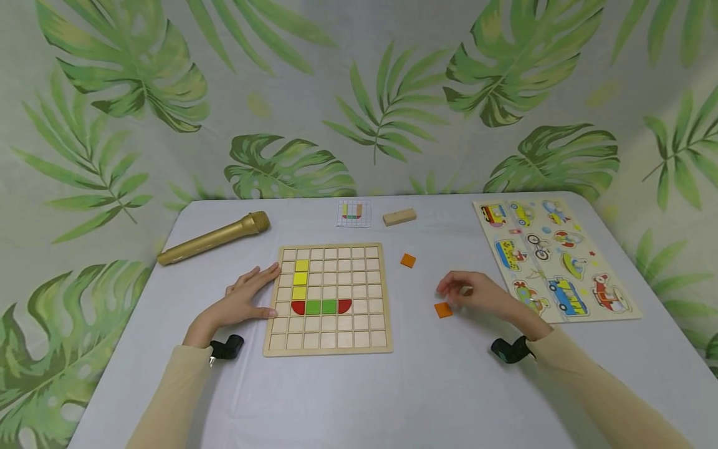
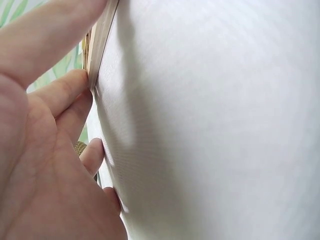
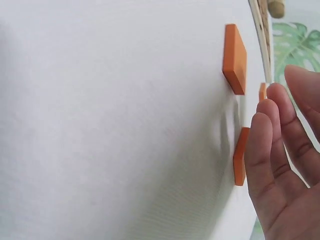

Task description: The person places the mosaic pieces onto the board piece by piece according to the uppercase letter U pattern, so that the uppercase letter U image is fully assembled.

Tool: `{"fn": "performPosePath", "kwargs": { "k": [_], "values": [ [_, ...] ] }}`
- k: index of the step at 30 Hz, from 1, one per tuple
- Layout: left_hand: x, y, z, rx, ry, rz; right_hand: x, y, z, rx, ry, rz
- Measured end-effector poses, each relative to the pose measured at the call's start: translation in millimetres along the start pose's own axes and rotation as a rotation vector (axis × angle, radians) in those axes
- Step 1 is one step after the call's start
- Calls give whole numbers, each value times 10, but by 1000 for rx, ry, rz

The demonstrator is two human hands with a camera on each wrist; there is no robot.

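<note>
A square wooden grid board point(image 1: 359, 277) lies on the table. An L of tiles sits in its cells: a yellow column point(image 1: 300, 278), two green squares point(image 1: 321, 307) and two red rounded end pieces point(image 1: 344, 305). My left hand point(image 1: 238, 304) rests by the board's left side, fingers spread and touching its edge point(image 2: 102, 42). My right hand point(image 1: 477, 293) hovers right of the board with loosely bent fingers, nothing seen between them. Just below its fingertips lies an orange square tile point(image 1: 443, 310). Another orange tile point(image 1: 407, 260) is farther back. The right wrist view shows a third, beside the fingers point(image 3: 240, 159).
Behind the board are a small patterned card point(image 1: 353, 213) and a wooden block point(image 1: 399, 217). A gold microphone point(image 1: 215, 237) lies at the back left. To the right is a vehicle picture puzzle board point(image 1: 546, 249), close to my right forearm.
</note>
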State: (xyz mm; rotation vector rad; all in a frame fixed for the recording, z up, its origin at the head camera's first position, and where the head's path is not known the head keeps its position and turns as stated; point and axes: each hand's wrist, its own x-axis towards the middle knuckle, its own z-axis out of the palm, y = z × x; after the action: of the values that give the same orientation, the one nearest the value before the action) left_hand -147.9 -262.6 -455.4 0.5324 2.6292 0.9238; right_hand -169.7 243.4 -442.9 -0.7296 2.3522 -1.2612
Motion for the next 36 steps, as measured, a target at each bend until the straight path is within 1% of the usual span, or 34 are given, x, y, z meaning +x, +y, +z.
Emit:
{"fn": "performPosePath", "kwargs": {
  "k": [5,9,14,21,28,32,36],
  "values": [
    [-1,-4,1,0,1,4,-49,-60,77,-88,2,11],
    [-1,-13,3,-2,3,6,-73,-65,127,-144,14,-21],
    [0,-29,9,2,5,5,-85,-48,173,-193,29,-57],
    [2,-31,13,-11,6,3,-55,-55,186,-245,38,-63],
    [-1,-24,13,-5,5,5,-19,-54,150,-191,9,-82],
    [1,-27,11,-5,4,2,36,-69,137,-145,-1,-63],
    [1,-33,12,-4,4,2,128,-135,147,-74,-12,-41]
  ]
}}
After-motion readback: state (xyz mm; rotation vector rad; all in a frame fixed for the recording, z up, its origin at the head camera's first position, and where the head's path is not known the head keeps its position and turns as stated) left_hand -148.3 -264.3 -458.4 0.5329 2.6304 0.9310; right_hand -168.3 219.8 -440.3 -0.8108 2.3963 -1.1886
